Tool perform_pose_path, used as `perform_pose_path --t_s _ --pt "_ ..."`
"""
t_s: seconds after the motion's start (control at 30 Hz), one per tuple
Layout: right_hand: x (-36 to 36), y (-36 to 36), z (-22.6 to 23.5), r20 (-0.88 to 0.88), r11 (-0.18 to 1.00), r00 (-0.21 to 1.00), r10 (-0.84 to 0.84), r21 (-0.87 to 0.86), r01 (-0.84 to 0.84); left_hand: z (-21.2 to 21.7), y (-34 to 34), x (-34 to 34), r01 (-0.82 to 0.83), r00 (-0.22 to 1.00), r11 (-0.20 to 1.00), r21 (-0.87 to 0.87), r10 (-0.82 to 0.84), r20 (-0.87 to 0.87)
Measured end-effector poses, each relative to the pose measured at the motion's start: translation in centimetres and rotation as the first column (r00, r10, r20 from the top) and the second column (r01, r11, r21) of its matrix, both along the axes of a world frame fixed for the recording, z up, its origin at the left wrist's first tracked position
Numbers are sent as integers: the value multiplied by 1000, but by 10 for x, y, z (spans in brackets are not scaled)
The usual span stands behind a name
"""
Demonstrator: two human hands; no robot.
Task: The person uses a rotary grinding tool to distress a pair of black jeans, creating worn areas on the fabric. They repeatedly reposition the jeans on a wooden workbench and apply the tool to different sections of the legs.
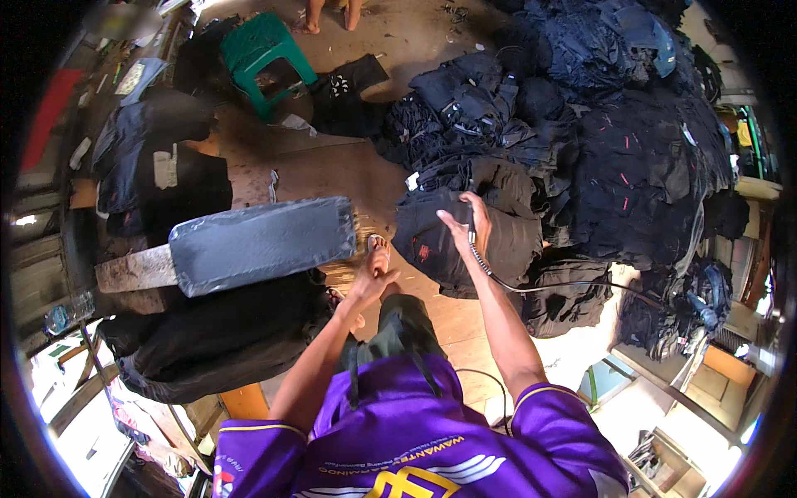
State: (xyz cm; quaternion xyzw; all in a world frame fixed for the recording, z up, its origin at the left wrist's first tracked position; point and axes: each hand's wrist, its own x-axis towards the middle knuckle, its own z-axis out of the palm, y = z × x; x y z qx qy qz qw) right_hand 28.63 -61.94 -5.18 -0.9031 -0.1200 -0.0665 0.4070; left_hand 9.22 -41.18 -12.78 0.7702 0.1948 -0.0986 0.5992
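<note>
My right hand (473, 226) is curled round a dark-handled corded tool (471, 212), over a folded black garment (436, 249). Most of the tool blends into the dark cloth. A ribbed sleeve and black cable (564, 285) run from it along my wrist, then off to the right. My left hand (374, 282) hovers in front of my body with its fingers bent in and closed. Whether something small is in them cannot be made out. Just left of it lies a long padded board (264, 242) with a grey cover and a wooden end.
Large heaps of dark garments (647, 174) fill the right side. More black cloth (224, 336) is stacked below the padded board, and dark garments (166, 178) lie beyond it. A green plastic stool (264, 58) stands at the far left, with another person's feet (332, 17) beyond.
</note>
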Motion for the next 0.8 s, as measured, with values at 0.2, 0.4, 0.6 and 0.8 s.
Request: perform_pose_path --t_s 0.2,0.4,0.6,0.8 --pt "49 -17 8 -37 998 998 57 17 -56 -71 -48 118 -336 925 942 -12 328 -190" --pt "77 -44 34 -188 984 981 -54 156 84 41 -66 122 -564 813 824 61 567 -134" --pt "105 3 77 -245 908 883 400 232 -347 148 -120 102 68 823 993 95 -110 558" --pt "70 21 99 -577 801 684 446 -84 -593 139 -107 84 160 910 987 -14 -143 389"
